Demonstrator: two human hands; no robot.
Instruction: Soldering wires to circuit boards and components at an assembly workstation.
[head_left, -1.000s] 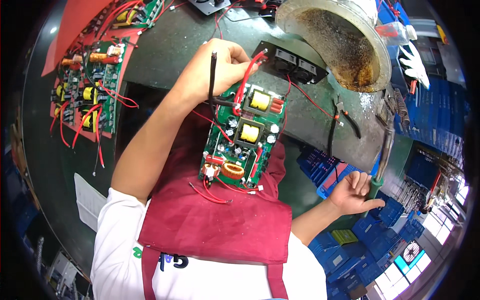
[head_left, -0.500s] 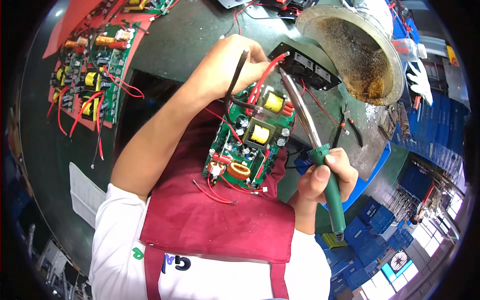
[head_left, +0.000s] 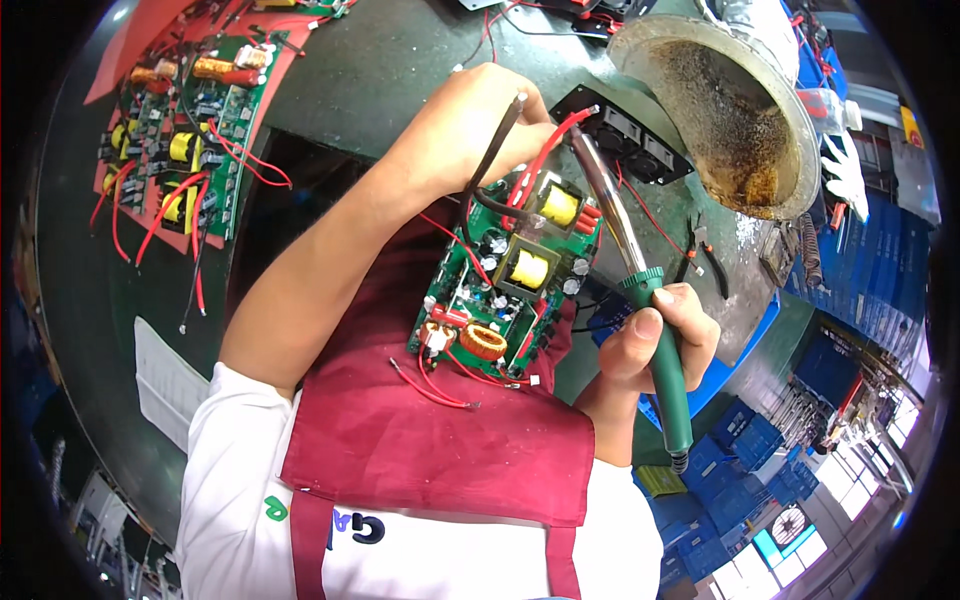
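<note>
In my right hand (head_left: 675, 340) is a soldering iron (head_left: 672, 390), gripped by its green handle. Its metal barrel points away from me, and the tip is near the ends of the thick red wires (head_left: 550, 150), beside a black panel (head_left: 630, 135). My left hand (head_left: 490, 115) is closed at the far end of a green circuit board (head_left: 450, 290); its fingertips are partly hidden, so what they pinch is unclear. The board carries yellow-wound transformers (head_left: 530, 268) and a copper coil (head_left: 483, 341). A thick black wire (head_left: 490, 150) rises in front of my left hand.
More populated circuit boards (head_left: 240, 130) lie on red sheeting at the left. At the far right a wide, stained metal hood (head_left: 720, 120) opens toward the bench. Pliers (head_left: 705, 255) and a white glove (head_left: 845, 175) lie nearby. A paper sheet (head_left: 170, 380) is at the left.
The view has shifted slightly, so the board, panel and hood sit a little farther right. Both hands keep their holds, and the iron's tip stays near the red wire ends.
</note>
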